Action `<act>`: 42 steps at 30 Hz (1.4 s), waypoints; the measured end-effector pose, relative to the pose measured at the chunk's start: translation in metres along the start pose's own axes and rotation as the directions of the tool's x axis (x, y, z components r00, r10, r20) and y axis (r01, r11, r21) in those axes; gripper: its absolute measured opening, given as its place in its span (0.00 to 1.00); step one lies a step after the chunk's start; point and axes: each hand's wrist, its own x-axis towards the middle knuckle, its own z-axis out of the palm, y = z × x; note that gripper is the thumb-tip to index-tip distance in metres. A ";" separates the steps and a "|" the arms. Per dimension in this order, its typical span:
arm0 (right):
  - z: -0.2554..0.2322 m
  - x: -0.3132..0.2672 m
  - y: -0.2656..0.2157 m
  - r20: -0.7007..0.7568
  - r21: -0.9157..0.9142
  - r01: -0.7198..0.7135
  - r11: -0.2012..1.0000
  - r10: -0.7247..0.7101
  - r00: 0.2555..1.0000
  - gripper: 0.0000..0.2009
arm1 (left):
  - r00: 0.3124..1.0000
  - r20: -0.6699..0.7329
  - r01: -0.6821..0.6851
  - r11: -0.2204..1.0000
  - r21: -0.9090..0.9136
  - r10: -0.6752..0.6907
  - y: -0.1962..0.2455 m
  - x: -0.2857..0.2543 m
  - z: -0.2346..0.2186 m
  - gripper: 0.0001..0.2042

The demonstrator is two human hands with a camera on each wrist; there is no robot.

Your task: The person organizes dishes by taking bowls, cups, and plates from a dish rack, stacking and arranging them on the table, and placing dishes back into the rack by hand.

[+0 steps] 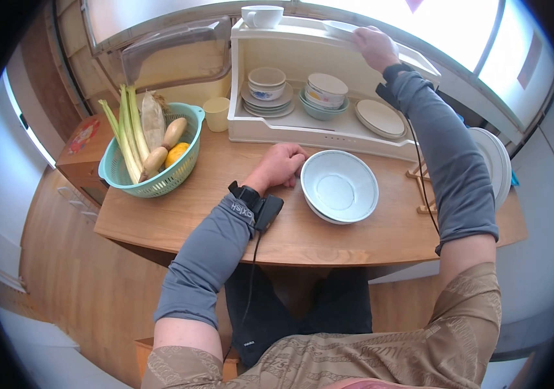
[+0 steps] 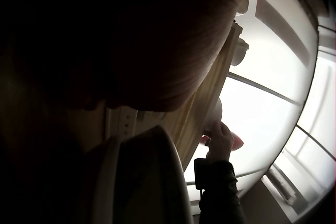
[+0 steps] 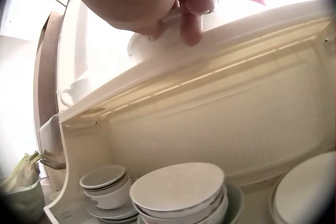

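My right hand (image 1: 377, 49) reaches up to the top of a white shelf unit (image 1: 329, 137) and pinches the rim of a shallow white dish (image 1: 338, 26) there. In the right wrist view, thumb and fingers (image 3: 191, 27) come down onto this dish (image 3: 140, 48). My left hand (image 1: 278, 166) rests on the wooden table, fingers loosely curled, right beside a stack of pale blue-white bowls (image 1: 340, 185). The left wrist view is mostly dark, with a bowl rim (image 2: 173, 166) close by and the right hand (image 2: 220, 142) up at the shelf top.
A white cup (image 1: 262, 17) stands on the shelf's left end. Inside are stacked bowls (image 1: 327, 84) and plates (image 1: 380, 118). Left on the table sit a green basket (image 1: 189, 152) of vegetables and a yellow cup (image 1: 217, 115). To the right, white plates (image 1: 494, 162) stand by a wooden rack (image 1: 425, 207).
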 end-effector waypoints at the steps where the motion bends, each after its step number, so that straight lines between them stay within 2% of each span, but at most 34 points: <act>1: 0.002 0.003 -0.011 -0.012 0.039 0.001 0.999 -0.001 1.000 0.16 | 1.000 -0.004 -0.001 1.000 0.004 0.001 0.000 0.001 -0.001 0.12; 9: 0.023 0.025 -0.039 -0.014 0.148 0.064 0.987 -0.063 0.998 0.16 | 1.000 0.010 0.013 1.000 0.010 -0.013 0.002 -0.001 -0.001 0.12; 11: 0.032 0.023 -0.036 -0.215 0.205 0.171 0.964 -0.126 0.968 0.15 | 1.000 0.007 0.013 1.000 0.001 -0.013 0.001 -0.001 -0.001 0.12; 12: 0.028 0.019 -0.035 -0.205 0.203 0.163 0.966 -0.121 0.971 0.15 | 1.000 0.006 0.012 1.000 -0.007 -0.012 0.000 0.000 -0.001 0.12; 14: 0.015 0.011 -0.030 -0.408 0.215 0.212 0.953 -0.110 0.906 0.16 | 1.000 0.015 0.011 1.000 -0.008 -0.011 -0.003 0.002 -0.001 0.12; 15: 0.006 0.001 -0.028 -0.396 0.211 0.201 0.957 -0.105 0.912 0.16 | 1.000 0.013 0.004 1.000 -0.004 -0.004 -0.004 0.003 -0.001 0.12; 17: -0.020 -0.033 -0.028 -0.328 0.360 0.017 0.933 0.110 0.938 0.16 | 1.000 0.022 0.006 1.000 -0.009 -0.006 -0.004 0.002 -0.001 0.12; 18: -0.035 -0.053 -0.035 -0.303 0.416 -0.014 0.909 0.153 0.941 0.13 | 1.000 0.009 0.005 1.000 -0.015 -0.005 -0.004 0.002 -0.001 0.12; 19: -0.030 -0.067 -0.021 -0.295 0.401 -0.029 0.916 0.159 0.942 0.13 | 1.000 -0.003 0.001 1.000 -0.020 -0.001 -0.003 0.002 0.000 0.11; 21: -0.013 -0.106 0.013 -0.103 0.345 0.072 0.936 -0.039 0.994 0.13 | 1.000 0.015 -0.007 1.000 -0.014 0.007 -0.002 0.001 0.002 0.12; 22: -0.007 -0.123 0.025 0.120 0.273 0.008 0.962 -0.042 0.992 0.13 | 1.000 0.010 -0.008 1.000 -0.001 0.008 -0.003 0.003 0.002 0.12; 23: -0.001 -0.137 0.034 0.334 0.192 -0.039 0.981 -0.027 0.942 0.13 | 1.000 0.001 -0.010 1.000 0.015 0.010 -0.003 0.003 0.001 0.12; 24: 0.003 -0.149 0.037 0.333 0.187 -0.047 0.981 -0.018 0.943 0.13 | 1.000 -0.001 -0.002 1.000 0.018 0.002 -0.002 0.003 0.001 0.12; 26: 0.014 -0.167 0.038 0.548 0.037 -0.208 0.977 0.154 0.822 0.15 | 1.000 0.002 -0.009 1.000 0.025 0.009 0.000 0.002 0.002 0.12; 27: 0.025 -0.171 0.042 0.544 0.041 -0.203 0.978 0.148 0.826 0.15 | 1.000 -0.002 -0.013 0.999 0.030 0.013 0.001 0.001 0.001 0.12; 29: 0.044 -0.175 0.052 0.565 -0.090 -0.059 0.994 0.100 0.819 0.16 | 1.000 -0.001 -0.015 0.999 0.039 0.015 0.005 -0.002 0.000 0.13; 30: 0.042 -0.172 0.045 0.566 -0.083 -0.056 0.995 0.094 0.819 0.16 | 1.000 0.007 -0.015 0.999 0.045 0.015 0.005 -0.003 0.000 0.13; 32: 0.040 -0.166 0.034 0.598 -0.243 -0.091 0.966 0.223 0.770 0.17 | 1.000 0.007 -0.017 0.999 0.041 0.017 0.004 -0.003 -0.001 0.13; 33: 0.041 -0.164 0.034 0.600 -0.238 -0.091 0.967 0.220 0.769 0.17 | 1.000 0.013 -0.023 0.999 0.034 0.023 0.004 -0.002 -0.002 0.13; 35: 0.043 -0.161 0.033 0.672 -0.257 0.017 0.966 0.166 0.722 0.16 | 1.000 0.015 -0.020 0.999 0.035 0.020 0.003 -0.001 -0.003 0.13; 36: 0.049 -0.161 0.035 0.674 -0.253 0.016 0.967 0.164 0.720 0.16 | 1.000 0.020 -0.023 0.999 0.035 0.022 0.005 -0.001 -0.002 0.13; 38: 0.061 -0.161 0.039 0.689 -0.220 0.192 0.956 0.013 0.724 0.13 | 1.000 0.019 -0.010 0.999 0.035 0.009 0.008 -0.003 -0.002 0.13; 42: 0.058 -0.161 0.037 0.714 -0.181 0.262 0.948 -0.056 0.698 0.10 | 1.000 0.026 0.017 1.000 -0.002 -0.017 0.007 -0.002 -0.001 0.13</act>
